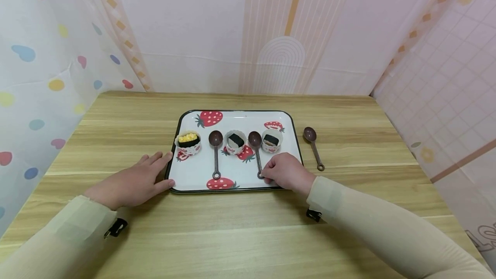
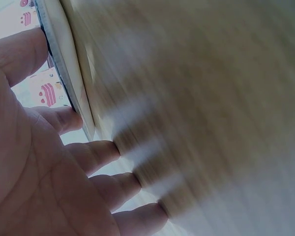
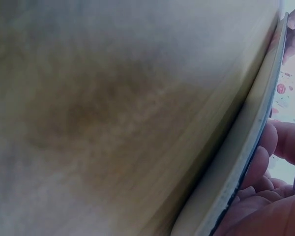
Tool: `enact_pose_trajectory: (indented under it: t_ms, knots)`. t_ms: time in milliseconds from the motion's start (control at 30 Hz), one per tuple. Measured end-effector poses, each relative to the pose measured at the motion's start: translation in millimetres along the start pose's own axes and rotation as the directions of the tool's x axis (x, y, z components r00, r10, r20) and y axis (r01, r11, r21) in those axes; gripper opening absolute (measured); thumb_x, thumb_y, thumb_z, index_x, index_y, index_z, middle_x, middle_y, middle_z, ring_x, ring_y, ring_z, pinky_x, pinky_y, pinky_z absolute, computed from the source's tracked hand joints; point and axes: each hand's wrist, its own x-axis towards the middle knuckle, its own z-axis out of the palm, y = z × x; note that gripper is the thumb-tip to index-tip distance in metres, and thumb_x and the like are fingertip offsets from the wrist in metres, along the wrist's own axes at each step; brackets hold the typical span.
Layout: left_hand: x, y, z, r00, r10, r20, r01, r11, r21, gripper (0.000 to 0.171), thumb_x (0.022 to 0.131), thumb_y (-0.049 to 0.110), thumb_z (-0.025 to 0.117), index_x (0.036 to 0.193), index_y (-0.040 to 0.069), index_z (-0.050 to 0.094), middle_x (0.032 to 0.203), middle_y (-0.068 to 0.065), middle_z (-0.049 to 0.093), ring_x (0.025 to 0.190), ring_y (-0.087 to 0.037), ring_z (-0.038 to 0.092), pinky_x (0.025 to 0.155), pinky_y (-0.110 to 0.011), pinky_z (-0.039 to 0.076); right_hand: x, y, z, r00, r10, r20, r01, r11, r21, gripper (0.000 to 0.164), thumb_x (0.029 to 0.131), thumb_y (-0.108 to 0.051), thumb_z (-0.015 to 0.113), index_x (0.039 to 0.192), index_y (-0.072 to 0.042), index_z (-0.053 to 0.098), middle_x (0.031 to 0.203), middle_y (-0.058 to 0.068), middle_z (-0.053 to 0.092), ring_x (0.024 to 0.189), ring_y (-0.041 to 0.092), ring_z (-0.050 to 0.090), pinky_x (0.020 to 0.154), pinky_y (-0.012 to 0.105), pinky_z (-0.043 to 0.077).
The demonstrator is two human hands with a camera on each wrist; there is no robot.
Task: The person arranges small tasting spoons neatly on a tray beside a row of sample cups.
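A white strawberry-print tray [image 1: 197,165] with a dark rim lies on the table. My left hand [image 1: 141,181] touches its left edge with fingers spread; in the left wrist view the straight fingers [image 2: 108,201] show too. With curled fingers, my right hand [image 1: 284,170] pinches the handle end of a brown measuring spoon [image 1: 255,139] lying on the tray. A second brown spoon [image 1: 215,138] lies left of it, parallel. Three paper cups hold sushi pieces: a yellow-topped one [image 1: 188,138] at left, a black-and-white one [image 1: 235,140] in the middle, another [image 1: 271,140] at right.
A third brown spoon [image 1: 311,136] lies on the wooden table [image 1: 240,231], right of the tray. Patterned cloth walls [image 1: 193,33] stand behind the table and at both sides.
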Motion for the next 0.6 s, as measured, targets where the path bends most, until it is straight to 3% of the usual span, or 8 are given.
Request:
enact_pose_trajectory:
  t_ms: [200, 600]
  knots:
    - [0.1, 0.5, -0.3, 1.000, -0.006, 0.005, 0.006, 1.000, -0.001, 0.095, 0.101, 0.066, 0.054, 0.166, 0.002, 0.027, 0.166, -0.038, 0.025, 0.146, -0.069, 0.025, 0.112, -0.079, 0.035, -0.9, 0.7, 0.7, 1.000, -0.010, -0.009, 0.010, 1.000, 0.003, 0.025, 0.099, -0.021, 0.071, 0.077, -0.013, 0.077, 0.069, -0.004, 0.070, 0.060, 0.008, 0.054, 0.056, 0.022, 0.043]
    - [-0.5, 1.1, -0.9, 1.000, 0.003, 0.004, -0.003, 1.000, -0.004, 0.094, 0.102, 0.064, 0.055, 0.165, 0.001, 0.027, 0.165, -0.040, 0.025, 0.145, -0.072, 0.025, 0.112, -0.078, 0.034, -1.1, 1.1, 2.8, 0.999, -0.039, -0.035, 0.038, 0.999, -0.029, 0.015, 0.098, -0.022, 0.073, 0.086, -0.015, 0.080, 0.075, -0.006, 0.072, 0.076, 0.013, 0.060, 0.067, 0.025, 0.047]
